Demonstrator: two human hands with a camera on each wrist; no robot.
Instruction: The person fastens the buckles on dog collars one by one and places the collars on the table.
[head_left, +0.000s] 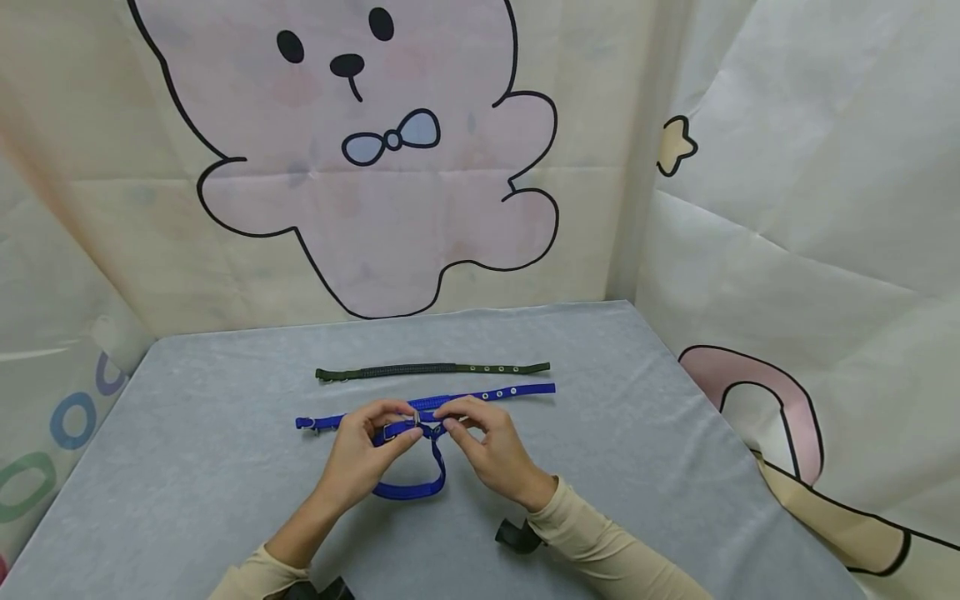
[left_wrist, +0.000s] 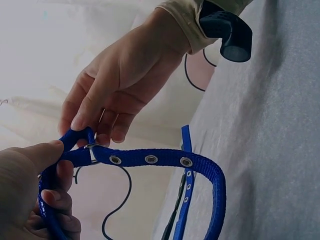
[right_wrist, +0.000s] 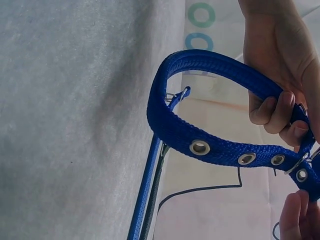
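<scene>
A blue pet collar (head_left: 408, 492) with metal eyelets hangs as a loop above the table between both hands. My left hand (head_left: 356, 454) pinches it by the buckle. The thumb and fingers of my right hand (head_left: 491, 450) pinch the strap end beside the buckle. In the left wrist view the collar's strap (left_wrist: 132, 158) passes through a metal ring, with several eyelets showing. The right wrist view shows the padded loop (right_wrist: 160, 117) hanging clear of the table. Behind the hands a second blue collar (head_left: 528, 389) lies stretched out, partly hidden by them.
Farther back, a dark green collar (head_left: 405, 369) lies straight across the grey-covered table (head_left: 225, 375). Printed fabric sheets (head_left: 585, 83) stand behind the table and at both sides. A black wrist mount (head_left: 517, 536) sits at the right sleeve.
</scene>
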